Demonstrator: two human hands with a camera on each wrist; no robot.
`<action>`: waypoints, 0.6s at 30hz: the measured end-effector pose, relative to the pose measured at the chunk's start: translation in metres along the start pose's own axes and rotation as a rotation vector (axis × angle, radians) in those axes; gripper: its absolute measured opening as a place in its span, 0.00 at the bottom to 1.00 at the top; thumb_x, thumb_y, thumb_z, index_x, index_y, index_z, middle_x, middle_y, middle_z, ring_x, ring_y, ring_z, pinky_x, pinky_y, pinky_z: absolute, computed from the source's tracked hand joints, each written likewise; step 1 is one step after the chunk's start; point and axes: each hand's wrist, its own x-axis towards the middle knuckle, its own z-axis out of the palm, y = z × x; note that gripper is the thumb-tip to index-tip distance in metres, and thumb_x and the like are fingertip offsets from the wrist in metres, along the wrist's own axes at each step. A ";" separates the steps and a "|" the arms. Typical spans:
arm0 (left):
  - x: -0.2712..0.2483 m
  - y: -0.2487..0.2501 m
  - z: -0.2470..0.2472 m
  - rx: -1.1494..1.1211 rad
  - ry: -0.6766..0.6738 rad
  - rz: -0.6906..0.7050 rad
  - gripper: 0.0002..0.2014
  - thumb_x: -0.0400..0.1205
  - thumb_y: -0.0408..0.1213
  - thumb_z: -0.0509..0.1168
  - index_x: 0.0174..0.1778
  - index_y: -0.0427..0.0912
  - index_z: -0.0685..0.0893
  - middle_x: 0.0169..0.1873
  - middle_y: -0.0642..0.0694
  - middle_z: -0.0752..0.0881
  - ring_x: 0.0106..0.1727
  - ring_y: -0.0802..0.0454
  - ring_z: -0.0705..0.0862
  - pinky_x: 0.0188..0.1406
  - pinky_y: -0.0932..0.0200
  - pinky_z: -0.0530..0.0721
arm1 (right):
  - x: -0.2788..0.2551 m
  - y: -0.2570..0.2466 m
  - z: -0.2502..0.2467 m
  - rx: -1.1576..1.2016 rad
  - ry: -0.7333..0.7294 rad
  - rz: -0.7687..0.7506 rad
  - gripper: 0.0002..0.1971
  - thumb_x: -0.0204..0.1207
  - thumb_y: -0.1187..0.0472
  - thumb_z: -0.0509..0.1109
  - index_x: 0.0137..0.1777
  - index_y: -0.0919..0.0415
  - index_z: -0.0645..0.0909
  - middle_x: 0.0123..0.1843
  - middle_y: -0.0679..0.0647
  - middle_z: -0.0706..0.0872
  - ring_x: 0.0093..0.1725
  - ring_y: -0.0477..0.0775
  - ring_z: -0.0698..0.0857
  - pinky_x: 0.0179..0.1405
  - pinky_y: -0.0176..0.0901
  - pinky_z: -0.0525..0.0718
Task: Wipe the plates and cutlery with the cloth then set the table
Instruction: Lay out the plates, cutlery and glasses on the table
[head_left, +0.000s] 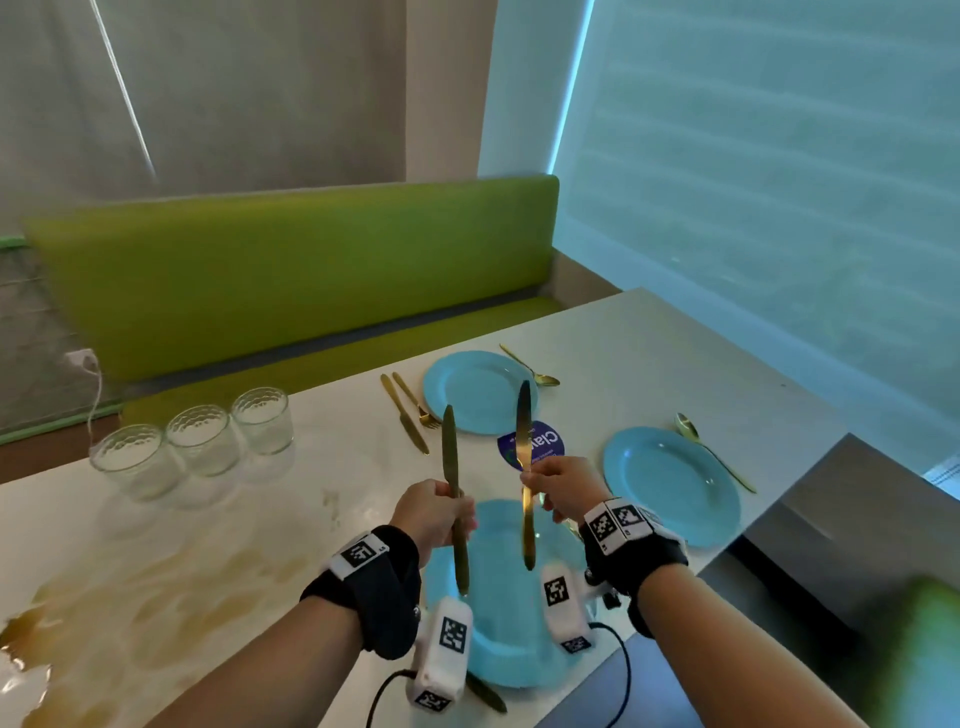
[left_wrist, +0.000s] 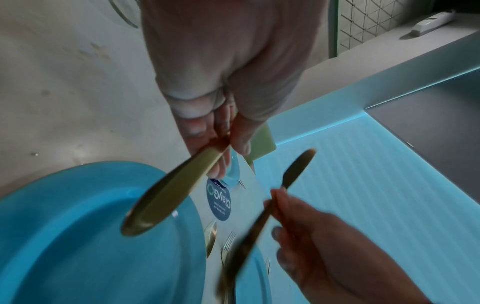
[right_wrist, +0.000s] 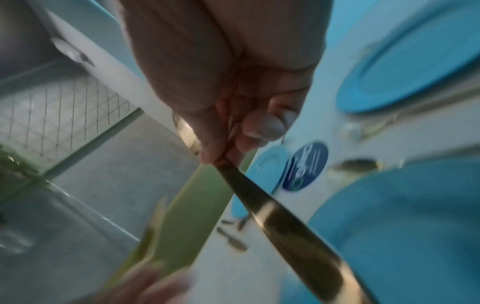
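Observation:
My left hand (head_left: 434, 512) grips a gold knife (head_left: 453, 483) upright above the nearest blue plate (head_left: 506, 644). My right hand (head_left: 558, 486) pinches a second gold knife (head_left: 524, 457) by its middle, blade up, beside the first. In the left wrist view the left knife's handle (left_wrist: 161, 193) points at the camera and the right hand (left_wrist: 311, 232) holds its knife (left_wrist: 296, 170) nearby. The right wrist view shows the right knife (right_wrist: 280, 220) blurred. Two more blue plates (head_left: 478, 392) (head_left: 672, 483) lie farther off. No cloth is in view.
Three glasses (head_left: 205, 439) stand at the left of the white table (head_left: 234, 545). A gold knife and fork (head_left: 408, 410) lie left of the far plate, a spoon (head_left: 535, 369) right of it. Another spoon (head_left: 711, 449) lies beside the right plate. A blue round sticker (head_left: 545, 441) sits mid-table. Green bench (head_left: 291, 280) behind.

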 end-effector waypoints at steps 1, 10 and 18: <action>0.002 0.000 -0.001 -0.009 0.006 -0.005 0.04 0.81 0.24 0.64 0.43 0.34 0.76 0.34 0.37 0.83 0.33 0.46 0.82 0.39 0.53 0.85 | 0.004 0.007 -0.011 -0.053 0.028 0.021 0.11 0.76 0.61 0.69 0.32 0.55 0.80 0.30 0.49 0.82 0.24 0.46 0.76 0.20 0.36 0.76; 0.029 0.002 0.013 -0.053 0.148 -0.081 0.07 0.80 0.22 0.62 0.40 0.35 0.74 0.34 0.38 0.82 0.32 0.47 0.82 0.33 0.56 0.85 | 0.052 0.089 -0.052 -0.669 0.057 0.208 0.16 0.77 0.51 0.67 0.59 0.58 0.85 0.60 0.53 0.87 0.60 0.52 0.85 0.63 0.42 0.82; 0.047 -0.001 0.033 -0.049 0.226 -0.114 0.07 0.80 0.20 0.61 0.43 0.36 0.75 0.37 0.39 0.82 0.35 0.49 0.82 0.37 0.55 0.86 | 0.077 0.114 -0.045 -0.775 0.000 0.228 0.16 0.79 0.51 0.63 0.62 0.57 0.84 0.63 0.52 0.85 0.62 0.51 0.84 0.61 0.39 0.82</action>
